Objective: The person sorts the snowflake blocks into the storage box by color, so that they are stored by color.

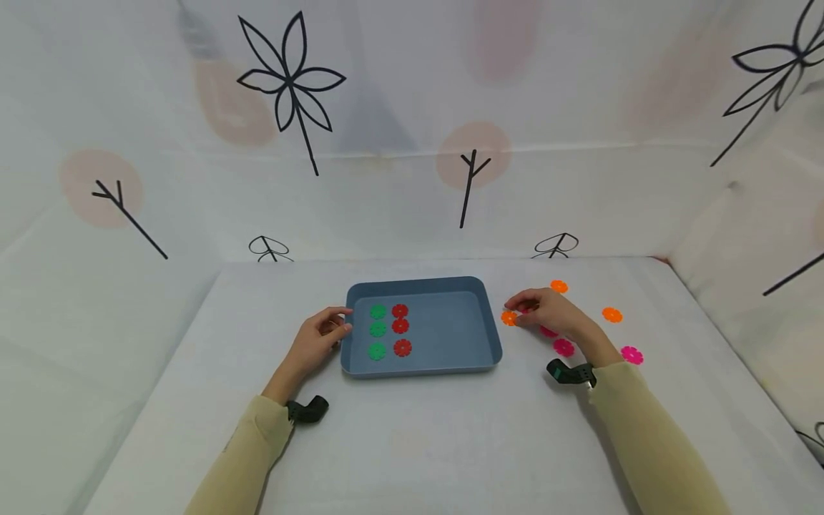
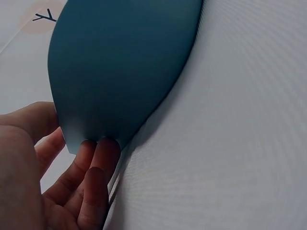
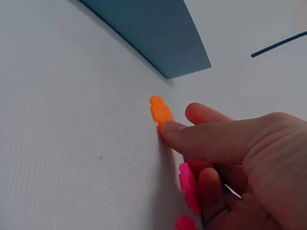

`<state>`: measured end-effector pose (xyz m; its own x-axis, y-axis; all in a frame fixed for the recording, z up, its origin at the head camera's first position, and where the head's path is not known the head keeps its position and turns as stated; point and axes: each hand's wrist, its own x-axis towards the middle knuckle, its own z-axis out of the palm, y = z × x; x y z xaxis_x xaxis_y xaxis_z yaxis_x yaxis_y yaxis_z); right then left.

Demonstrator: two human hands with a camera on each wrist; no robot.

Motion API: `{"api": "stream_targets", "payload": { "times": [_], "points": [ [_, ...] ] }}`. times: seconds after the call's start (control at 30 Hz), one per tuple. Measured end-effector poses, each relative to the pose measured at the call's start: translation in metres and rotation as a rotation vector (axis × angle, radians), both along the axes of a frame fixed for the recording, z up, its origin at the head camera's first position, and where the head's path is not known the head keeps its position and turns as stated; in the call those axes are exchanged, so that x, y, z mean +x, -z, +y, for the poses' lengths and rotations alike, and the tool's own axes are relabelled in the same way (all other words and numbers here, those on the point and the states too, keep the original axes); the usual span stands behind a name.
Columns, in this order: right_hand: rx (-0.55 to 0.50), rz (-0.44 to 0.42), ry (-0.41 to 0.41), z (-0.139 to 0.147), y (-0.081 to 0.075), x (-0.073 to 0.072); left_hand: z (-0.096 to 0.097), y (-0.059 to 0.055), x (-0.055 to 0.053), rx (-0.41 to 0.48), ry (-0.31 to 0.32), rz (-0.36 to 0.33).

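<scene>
While the left grip (image 1: 324,330) holds the left end of a blue-grey tray (image 1: 450,329), the right grip (image 1: 548,313) pinches an orange disc (image 1: 509,317), flower-shaped, just outside the tray's right end. Left grip: fingertips set against the outer wall, other digits at the rim. Right grip: thumb laid over the near edge of the disc, which projects to the left of the grip; cannot tell whether it is clear of the bench (image 1: 425,443). Inside the tray, just right of the left grip: a column of three green discs (image 1: 377,328), then a column of three red discs (image 1: 402,348), the two farther reds touching, the third apart. Under and around the right grip: two pink discs partly covered by the hand, a third pink disc (image 1: 563,347) on its near side, and a fourth pink disc (image 1: 632,355) to the right of the wrist. Second orange disc (image 1: 558,286) just beyond the right grip; third orange disc (image 1: 612,315) farther to its right.
</scene>
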<state>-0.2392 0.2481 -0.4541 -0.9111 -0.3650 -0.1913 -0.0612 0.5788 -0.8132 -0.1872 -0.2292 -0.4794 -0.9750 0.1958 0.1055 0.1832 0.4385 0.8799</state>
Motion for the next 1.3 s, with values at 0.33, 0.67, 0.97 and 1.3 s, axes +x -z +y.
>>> {"api": "stream_targets", "payload": {
  "times": [0.33,0.67,0.97,1.3],
  "points": [
    [0.039,0.036,-0.074,-0.003,-0.005,-0.002,-0.001,-0.001,0.004,0.039,0.001,0.014],
    [0.109,0.054,-0.090,-0.004,-0.005,-0.003,-0.001,-0.001,0.003,0.034,0.002,0.017],
    [0.097,0.044,-0.072,-0.005,-0.004,-0.002,0.005,-0.019,0.012,0.005,0.010,0.019],
    [0.051,0.020,-0.035,-0.005,-0.003,-0.002,0.010,-0.037,0.020,0.004,0.020,0.022]
  ]
}}
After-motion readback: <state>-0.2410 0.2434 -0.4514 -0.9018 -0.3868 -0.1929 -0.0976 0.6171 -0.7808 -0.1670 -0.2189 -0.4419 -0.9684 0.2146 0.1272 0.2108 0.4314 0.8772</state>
